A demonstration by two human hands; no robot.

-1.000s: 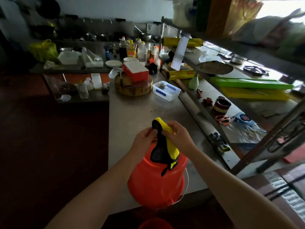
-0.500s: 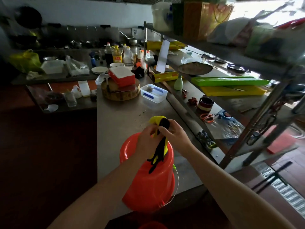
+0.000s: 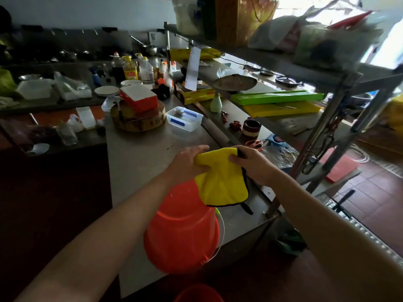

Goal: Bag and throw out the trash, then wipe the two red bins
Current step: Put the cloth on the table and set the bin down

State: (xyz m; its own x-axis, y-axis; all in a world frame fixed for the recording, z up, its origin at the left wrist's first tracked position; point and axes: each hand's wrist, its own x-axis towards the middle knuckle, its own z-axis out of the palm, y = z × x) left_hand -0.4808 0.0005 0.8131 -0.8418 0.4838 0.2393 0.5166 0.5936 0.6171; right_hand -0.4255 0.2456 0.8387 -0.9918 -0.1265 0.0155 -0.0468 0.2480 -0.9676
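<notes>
Both grips are closed on a yellow microfibre cloth. The left hand pinches its upper left corner and the right hand its upper right edge, so it hangs spread at frame centre. Just below it a red bin sits on the steel worktop, wider end toward the bottom. A second red bin peeks in at the bottom edge.
</notes>
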